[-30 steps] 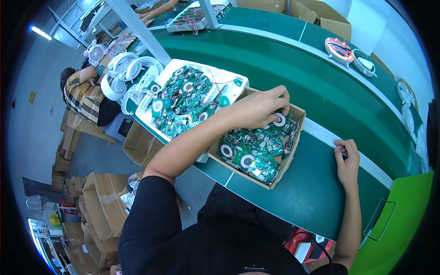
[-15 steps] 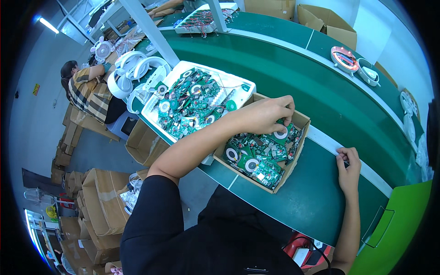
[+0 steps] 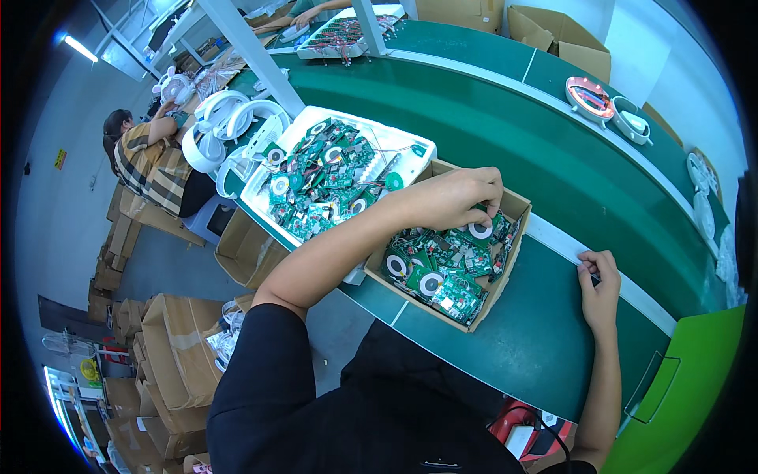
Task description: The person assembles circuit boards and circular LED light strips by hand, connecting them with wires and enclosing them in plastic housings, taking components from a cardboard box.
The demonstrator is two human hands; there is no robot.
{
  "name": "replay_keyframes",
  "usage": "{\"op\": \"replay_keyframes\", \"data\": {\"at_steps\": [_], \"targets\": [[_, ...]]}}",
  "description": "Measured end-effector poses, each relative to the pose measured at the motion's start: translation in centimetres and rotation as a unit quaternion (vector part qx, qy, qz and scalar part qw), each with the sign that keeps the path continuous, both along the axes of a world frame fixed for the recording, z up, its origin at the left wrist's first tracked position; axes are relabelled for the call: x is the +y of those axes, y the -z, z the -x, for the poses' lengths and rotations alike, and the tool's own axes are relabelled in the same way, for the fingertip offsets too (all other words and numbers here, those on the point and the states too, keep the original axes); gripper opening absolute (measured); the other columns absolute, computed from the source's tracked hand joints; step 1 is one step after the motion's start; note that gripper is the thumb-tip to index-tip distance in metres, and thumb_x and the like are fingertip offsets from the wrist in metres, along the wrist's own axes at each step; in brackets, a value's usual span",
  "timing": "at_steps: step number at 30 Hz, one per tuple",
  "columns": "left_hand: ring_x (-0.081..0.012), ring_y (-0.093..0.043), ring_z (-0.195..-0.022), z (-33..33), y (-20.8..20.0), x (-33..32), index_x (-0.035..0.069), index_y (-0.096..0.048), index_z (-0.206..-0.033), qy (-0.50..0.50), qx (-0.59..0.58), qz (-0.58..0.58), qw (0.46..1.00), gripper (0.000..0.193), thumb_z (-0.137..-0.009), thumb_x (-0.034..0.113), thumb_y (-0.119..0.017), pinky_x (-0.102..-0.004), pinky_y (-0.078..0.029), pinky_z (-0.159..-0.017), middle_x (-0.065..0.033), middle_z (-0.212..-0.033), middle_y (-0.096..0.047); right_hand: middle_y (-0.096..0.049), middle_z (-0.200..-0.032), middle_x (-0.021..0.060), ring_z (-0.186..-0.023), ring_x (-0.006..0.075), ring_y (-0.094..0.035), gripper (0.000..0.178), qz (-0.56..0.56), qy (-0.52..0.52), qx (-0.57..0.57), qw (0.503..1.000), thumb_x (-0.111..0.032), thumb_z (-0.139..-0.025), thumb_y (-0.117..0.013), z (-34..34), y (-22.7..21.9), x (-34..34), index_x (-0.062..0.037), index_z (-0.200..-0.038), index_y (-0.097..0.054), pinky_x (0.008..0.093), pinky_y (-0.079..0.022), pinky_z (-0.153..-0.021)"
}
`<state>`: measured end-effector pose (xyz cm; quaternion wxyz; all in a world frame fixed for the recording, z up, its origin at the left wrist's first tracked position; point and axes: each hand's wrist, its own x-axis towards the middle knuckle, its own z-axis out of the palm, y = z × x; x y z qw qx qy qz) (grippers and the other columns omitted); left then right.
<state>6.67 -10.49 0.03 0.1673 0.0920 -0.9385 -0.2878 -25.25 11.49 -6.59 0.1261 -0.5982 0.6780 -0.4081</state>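
Observation:
My left hand (image 3: 467,196) reaches across into an open cardboard box (image 3: 499,294) full of green circuit boards. Its fingers are pinched at the edge of a circuit board (image 3: 480,230) bearing a white ring-shaped part; the fingertips are partly hidden. Other boards with white rings, such as one circuit board (image 3: 431,284), lie loosely piled in the same box. Over at the right, my right hand (image 3: 602,286) rests by the pale rail along the bench, fingers curled in. A small dark patch shows between its thumb and fingers, too small to name.
Left of the box, a white foam tray (image 3: 418,167) holds more boards and wires. White ring-shaped housings (image 3: 227,118) stand beyond it. A green conveyor belt (image 3: 505,118) runs behind the rail. A bright green panel (image 3: 695,379) borders the right; co-workers sit farther off.
Both my hands keep almost the same place and grip. The whole view shifts slightly. At the far bench, a co-worker's hand now holds a white round part near the wire tray.

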Motion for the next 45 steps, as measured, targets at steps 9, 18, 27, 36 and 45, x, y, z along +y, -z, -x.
{"op": "replay_keyframes", "data": {"at_steps": [9,18,27,36,45], "targets": [[-0.0293,-0.071,-0.101,-0.07,-0.62,0.14,0.0,-0.072,-0.092,-0.017,0.049,0.014,0.999,0.012,-0.087,0.004,-0.083,-0.0426,-0.059,-0.087,-0.0089,-0.107,-0.069,-0.063,-0.099,0.0113,-0.088,0.0216,-0.06,0.014,0.001,-0.004,-0.005,1.0,0.003,-0.095,-0.066,-0.11,0.01,-0.03,0.0043,-0.108,-0.071,0.0332,-0.051,-0.084],[-0.0299,-0.074,-0.102,0.07,-0.37,0.1,-0.001,-0.075,-0.094,-0.026,0.068,0.067,0.995,0.012,-0.088,0.005,-0.083,-0.0427,-0.06,-0.089,-0.0093,-0.11,-0.071,-0.063,-0.098,0.0113,-0.088,0.0216,-0.06,0.014,0.001,-0.003,-0.004,1.0,0.003,-0.095,-0.067,0.08,-0.07,0.01,0.0042,-0.109,-0.071,0.0332,-0.051,-0.084],[-0.0303,-0.075,-0.1,-0.15,-0.26,0.06,-0.003,-0.078,-0.097,-0.02,0.061,0.063,0.996,0.01,-0.09,0.003,-0.081,-0.0417,-0.061,-0.088,-0.0101,-0.114,-0.072,-0.061,-0.098,0.011,-0.089,0.0211,-0.06,0.014,-0.005,0.0,-0.012,1.0,0.003,-0.096,-0.066,-0.11,0.13,-0.01,0.0038,-0.109,-0.07,0.0326,-0.05,-0.086],[-0.0322,-0.072,-0.107,-0.15,-0.25,0.02,-0.002,-0.075,-0.1,-0.02,0.032,0.031,0.999,0.013,-0.09,0.002,-0.08,-0.0439,-0.058,-0.094,-0.0111,-0.118,-0.07,-0.061,-0.097,0.0109,-0.089,0.021,-0.059,0.013,-0.005,-0.001,-0.012,1.0,0.004,-0.096,-0.065,0.07,0.28,0.04,0.0042,-0.108,-0.07,0.0321,-0.05,-0.086],[-0.0319,-0.07,-0.112,-0.18,-0.24,0.05,-0.001,-0.071,-0.096,-0.01,0.027,0.025,0.999,0.014,-0.088,0.001,-0.082,-0.0437,-0.057,-0.096,-0.0112,-0.119,-0.068,-0.061,-0.098,0.0113,-0.089,0.0211,-0.06,0.014,-0.005,-0.005,-0.013,1.0,0.005,-0.095,-0.065,-0.02,0.09,-0.03,0.0044,-0.109,-0.07,0.0323,-0.05,-0.085]]}}
